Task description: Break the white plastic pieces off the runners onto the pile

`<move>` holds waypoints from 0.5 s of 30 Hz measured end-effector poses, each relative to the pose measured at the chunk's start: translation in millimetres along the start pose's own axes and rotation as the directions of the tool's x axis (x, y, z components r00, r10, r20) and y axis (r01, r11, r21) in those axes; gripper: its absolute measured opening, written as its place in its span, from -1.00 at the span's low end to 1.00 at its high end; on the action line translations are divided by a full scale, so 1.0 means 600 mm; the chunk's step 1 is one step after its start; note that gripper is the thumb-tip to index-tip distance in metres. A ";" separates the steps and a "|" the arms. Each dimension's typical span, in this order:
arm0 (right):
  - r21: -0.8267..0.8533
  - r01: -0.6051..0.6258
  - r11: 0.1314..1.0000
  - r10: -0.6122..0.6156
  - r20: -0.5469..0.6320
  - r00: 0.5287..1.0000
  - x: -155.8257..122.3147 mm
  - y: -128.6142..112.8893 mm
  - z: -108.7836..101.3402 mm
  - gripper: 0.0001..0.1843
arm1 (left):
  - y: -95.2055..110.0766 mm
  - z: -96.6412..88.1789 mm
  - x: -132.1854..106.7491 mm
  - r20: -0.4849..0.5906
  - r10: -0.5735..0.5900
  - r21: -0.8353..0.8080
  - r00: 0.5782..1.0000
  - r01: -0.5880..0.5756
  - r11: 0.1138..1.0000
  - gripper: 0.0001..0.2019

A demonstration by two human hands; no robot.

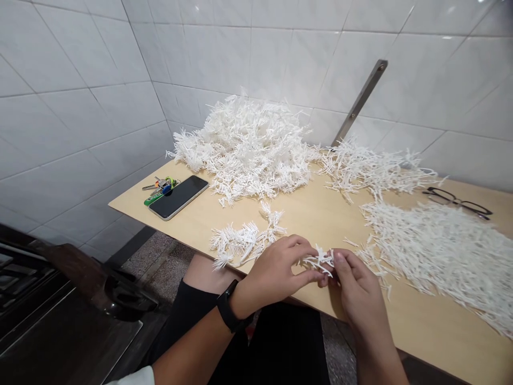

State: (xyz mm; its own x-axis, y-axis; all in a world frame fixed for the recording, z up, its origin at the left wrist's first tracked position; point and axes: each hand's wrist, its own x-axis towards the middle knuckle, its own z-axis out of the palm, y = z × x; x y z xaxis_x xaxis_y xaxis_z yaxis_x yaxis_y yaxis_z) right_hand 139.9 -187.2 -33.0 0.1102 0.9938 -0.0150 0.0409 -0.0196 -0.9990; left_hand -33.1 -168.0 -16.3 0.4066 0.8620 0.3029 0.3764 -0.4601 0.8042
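My left hand (280, 270) and my right hand (355, 286) meet at the near edge of the wooden table (320, 214). Both pinch one small white plastic sprue piece (320, 260) between thumb and fingers. A black watch sits on my left wrist. Just left of my hands lies a small cluster of white sprue pieces (244, 240). A big heap of them (248, 144) is piled at the back against the tiled wall. On the right spreads a flat layer of thin white sticks (441, 251).
A black phone (179, 196) and a bunch of keys (160, 187) lie at the table's left corner. Black glasses (457, 201) rest at the far right. A metal bracket (360, 101) leans on the wall. A dark chair (96, 283) stands lower left.
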 end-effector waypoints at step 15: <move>-0.110 0.150 0.983 -0.107 0.329 0.938 -0.017 -0.004 -0.010 -0.47 | 0.000 -0.012 -0.001 0.080 -0.153 -0.159 0.985 0.164 0.974 -0.70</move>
State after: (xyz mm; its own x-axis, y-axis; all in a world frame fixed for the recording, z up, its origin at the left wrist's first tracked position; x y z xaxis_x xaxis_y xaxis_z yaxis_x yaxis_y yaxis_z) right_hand 144.6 -197.7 -29.9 -0.2280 0.9705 0.0785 0.1658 0.1182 -0.9791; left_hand -39.4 -167.0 -12.6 0.4100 0.9021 0.1344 0.3005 -0.2727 0.9140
